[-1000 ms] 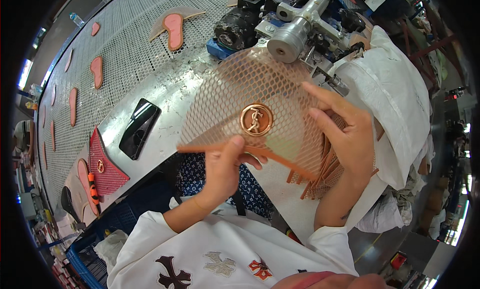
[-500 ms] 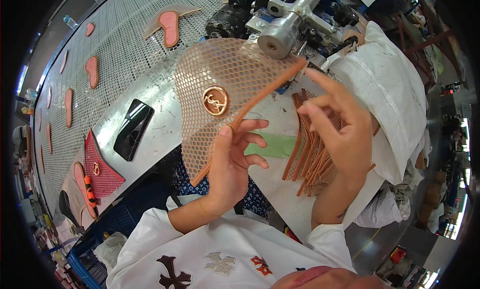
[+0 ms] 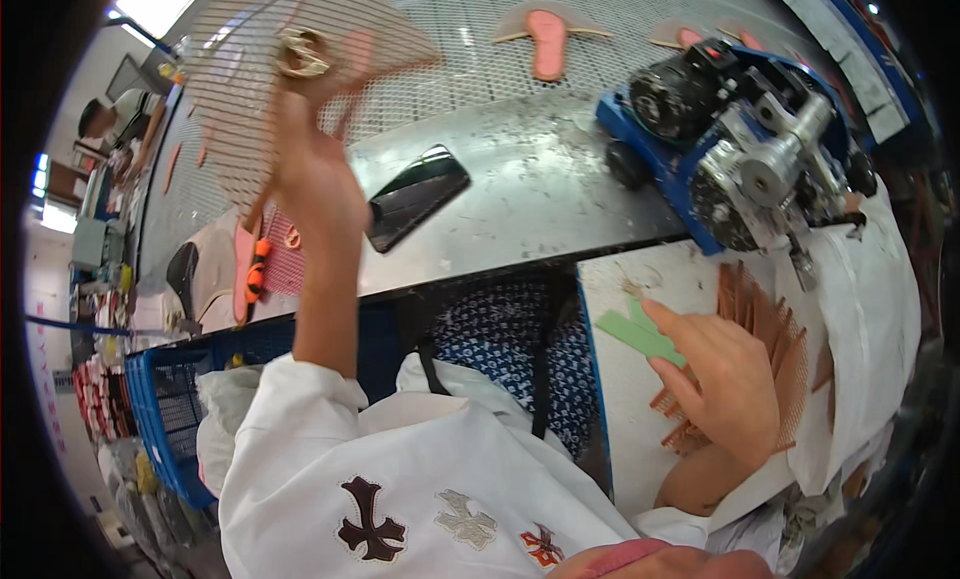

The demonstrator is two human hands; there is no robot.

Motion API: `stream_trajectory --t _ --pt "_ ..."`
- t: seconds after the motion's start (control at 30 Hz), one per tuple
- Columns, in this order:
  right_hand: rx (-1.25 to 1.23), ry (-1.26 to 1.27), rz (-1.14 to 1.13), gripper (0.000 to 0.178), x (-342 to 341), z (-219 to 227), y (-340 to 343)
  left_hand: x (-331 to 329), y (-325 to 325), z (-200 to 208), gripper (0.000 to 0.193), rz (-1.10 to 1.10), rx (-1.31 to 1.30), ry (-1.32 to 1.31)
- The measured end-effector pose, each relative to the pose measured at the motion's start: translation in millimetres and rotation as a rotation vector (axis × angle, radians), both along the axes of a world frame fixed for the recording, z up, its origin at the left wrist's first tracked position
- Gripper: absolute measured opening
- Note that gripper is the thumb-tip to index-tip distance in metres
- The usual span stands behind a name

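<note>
At the upper left, my left hand (image 3: pixel 315 169) is raised and holds a brown mesh shoe upper (image 3: pixel 235 89) with a round gold emblem; both are smeared by motion. My right hand (image 3: pixel 725 379) hovers low over the white board, thumb and index finger apart on either side of a green strip (image 3: pixel 628 337). Whether those fingertips touch the strip, I cannot tell. Beside and partly under this hand lies a pile of brown mesh uppers with tan bound edges (image 3: pixel 765 314).
A blue-based machine (image 3: pixel 675 179) with a metal roller stands at the right. A black phone (image 3: pixel 420 197), an orange-handled tool (image 3: pixel 257 271) and a pink mesh piece (image 3: pixel 285 254) lie on the metal table. Pink insoles (image 3: pixel 547 44) rest on the mesh surface beyond. White cloth (image 3: pixel 870 309) hangs at the right.
My left hand has carried the mesh upper away from the machine to the upper left. My right hand has moved off its edge and down to the green strip. The view has swung left.
</note>
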State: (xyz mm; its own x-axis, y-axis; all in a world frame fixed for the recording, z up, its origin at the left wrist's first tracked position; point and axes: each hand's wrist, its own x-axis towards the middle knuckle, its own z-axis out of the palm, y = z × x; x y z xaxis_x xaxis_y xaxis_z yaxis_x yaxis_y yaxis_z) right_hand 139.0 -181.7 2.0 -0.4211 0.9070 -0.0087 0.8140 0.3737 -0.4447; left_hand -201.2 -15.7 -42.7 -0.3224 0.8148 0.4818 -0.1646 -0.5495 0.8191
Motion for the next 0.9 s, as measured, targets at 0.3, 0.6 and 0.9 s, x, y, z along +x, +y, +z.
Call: stream_trajectory --t 0.3,0.6,0.9 --pt "-0.134 -0.092 0.199 0.05 -44.8 -25.0 8.4 -155.0 122.8 -49.0 0.059 0.642 0.38 1.227" --pt "-0.053 0.029 0.416 0.022 -114.7 -168.4 34.8 -85.2 209.2 -172.2 0.063 0.026 -0.27 1.651" --pt "0.007 -0.149 0.378 0.009 -100.9 -176.3 64.2 -55.0 288.7 -171.3 0.061 0.169 -0.681 1.709"
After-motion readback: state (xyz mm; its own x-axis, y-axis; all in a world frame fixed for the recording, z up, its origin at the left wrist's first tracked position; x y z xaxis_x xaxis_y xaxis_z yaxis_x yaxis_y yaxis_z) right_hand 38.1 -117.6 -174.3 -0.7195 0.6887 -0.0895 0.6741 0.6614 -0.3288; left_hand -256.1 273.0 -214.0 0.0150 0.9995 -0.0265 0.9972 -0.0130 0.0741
